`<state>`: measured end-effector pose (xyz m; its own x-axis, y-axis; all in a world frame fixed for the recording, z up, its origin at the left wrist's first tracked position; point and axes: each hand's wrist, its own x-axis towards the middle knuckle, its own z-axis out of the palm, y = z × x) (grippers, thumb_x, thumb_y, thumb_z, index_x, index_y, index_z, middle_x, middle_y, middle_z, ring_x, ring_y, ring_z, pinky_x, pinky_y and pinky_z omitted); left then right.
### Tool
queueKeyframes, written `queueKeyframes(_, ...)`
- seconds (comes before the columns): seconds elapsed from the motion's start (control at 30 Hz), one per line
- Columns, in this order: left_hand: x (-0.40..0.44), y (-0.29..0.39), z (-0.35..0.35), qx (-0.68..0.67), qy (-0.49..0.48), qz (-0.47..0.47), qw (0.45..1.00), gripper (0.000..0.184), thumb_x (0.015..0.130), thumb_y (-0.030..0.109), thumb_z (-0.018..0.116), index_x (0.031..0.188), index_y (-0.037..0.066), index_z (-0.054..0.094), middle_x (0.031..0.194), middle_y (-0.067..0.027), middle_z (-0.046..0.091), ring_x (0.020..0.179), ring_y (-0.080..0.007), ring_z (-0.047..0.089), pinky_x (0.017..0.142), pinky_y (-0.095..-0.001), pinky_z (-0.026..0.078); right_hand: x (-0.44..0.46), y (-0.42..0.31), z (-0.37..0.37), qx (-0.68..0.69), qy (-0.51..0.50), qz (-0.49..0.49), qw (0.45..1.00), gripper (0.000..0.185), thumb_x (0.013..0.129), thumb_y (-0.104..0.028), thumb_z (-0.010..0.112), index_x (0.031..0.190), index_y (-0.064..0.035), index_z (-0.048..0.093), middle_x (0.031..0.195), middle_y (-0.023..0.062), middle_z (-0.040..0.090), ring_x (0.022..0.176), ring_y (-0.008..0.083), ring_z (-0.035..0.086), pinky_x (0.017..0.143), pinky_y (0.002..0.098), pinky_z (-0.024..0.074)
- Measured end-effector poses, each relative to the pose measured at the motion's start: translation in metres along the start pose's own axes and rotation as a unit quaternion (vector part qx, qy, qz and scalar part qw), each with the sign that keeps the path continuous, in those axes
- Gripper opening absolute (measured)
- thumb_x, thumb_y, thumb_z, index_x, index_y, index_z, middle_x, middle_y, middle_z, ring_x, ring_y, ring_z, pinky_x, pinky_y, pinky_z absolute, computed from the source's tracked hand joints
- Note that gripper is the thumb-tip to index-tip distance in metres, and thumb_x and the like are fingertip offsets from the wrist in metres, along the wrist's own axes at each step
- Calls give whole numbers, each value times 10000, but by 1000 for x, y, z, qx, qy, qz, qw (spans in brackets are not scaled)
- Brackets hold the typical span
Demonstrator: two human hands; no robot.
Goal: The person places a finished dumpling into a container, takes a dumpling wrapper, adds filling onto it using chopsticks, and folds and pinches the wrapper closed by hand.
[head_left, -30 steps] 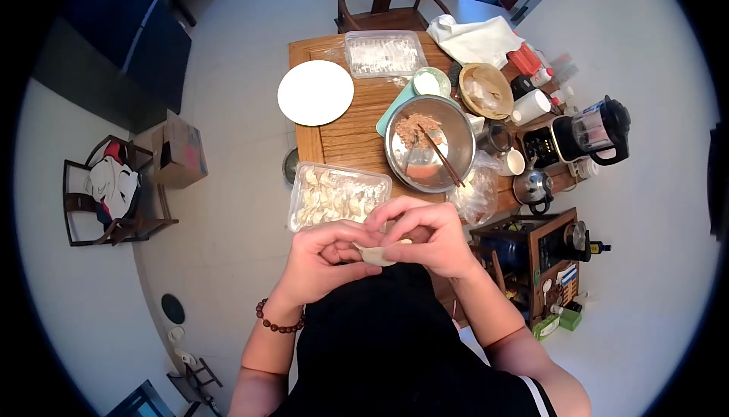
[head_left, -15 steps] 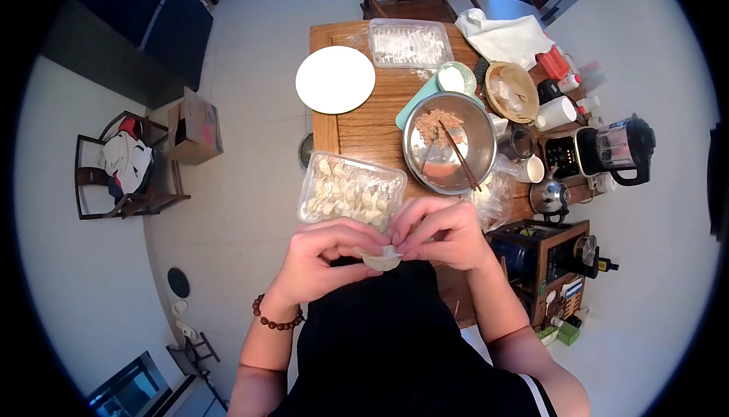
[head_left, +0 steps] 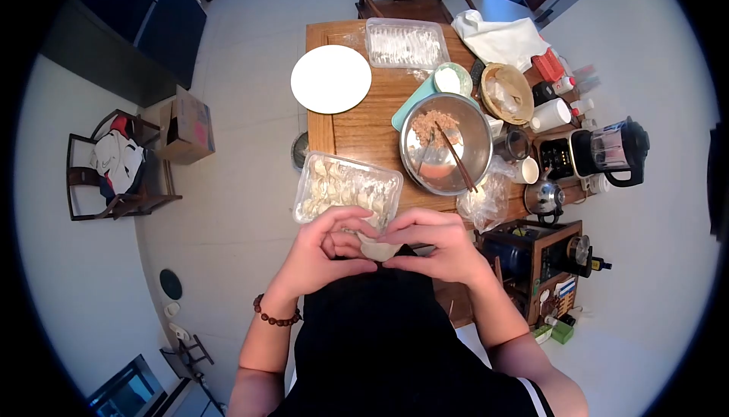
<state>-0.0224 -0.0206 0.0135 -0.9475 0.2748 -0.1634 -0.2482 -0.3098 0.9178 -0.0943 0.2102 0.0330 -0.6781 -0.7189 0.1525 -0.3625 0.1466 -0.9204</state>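
A pale folded dumpling (head_left: 377,248) is pinched between my two hands, just in front of the black apron. My left hand (head_left: 326,250), with a bead bracelet at the wrist, grips its left side. On the right side, the fingers and thumb of my right hand (head_left: 437,246) press its edge. Right beyond my hands lies a clear plastic tray (head_left: 305,181) with several dumplings (head_left: 342,187) in it. A steel bowl (head_left: 478,124) holds pinkish filling (head_left: 437,124) and a pair of chopsticks (head_left: 458,160).
On the wooden table (head_left: 357,132) are a white round plate (head_left: 331,79), another plastic tray (head_left: 406,43), a basket (head_left: 507,94), a plastic bag (head_left: 488,195), a paper cup (head_left: 527,170), a kettle (head_left: 544,197) and a blender (head_left: 616,147). A chair (head_left: 402,8) stands at the far side.
My fingers have shifted along the dumpling's edge, and my hands are now spread to its two sides. The camera view has moved, so the table sits further right and higher than at first.
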Motion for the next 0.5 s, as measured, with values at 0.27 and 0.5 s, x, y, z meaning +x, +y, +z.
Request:
queueKeyframes(0.27, -3, -81, -20, -161, 127, -58, 977, 336, 933, -82, 653, 1260, -35, 590, 1105, -125, 711, 976, -197, 725, 866, -320, 610, -15, 35, 41, -19, 106, 54, 993, 315, 719, -32, 878, 1011, -9, 762, 1039, 122, 747, 928, 253, 737, 819, 331, 582)
queueKeyframes(0.5, 7, -108, -35, -144, 165, -140, 966, 243, 989, 5, 626, 1230, -31, 617, 1113, -119, 710, 1030, -195, 708, 882, -336, 606, -14, 76, 61, -52, 103, 71, 991, 282, 734, -45, 868, 991, -10, 756, 987, 122, 753, 907, 245, 738, 798, 338, 584)
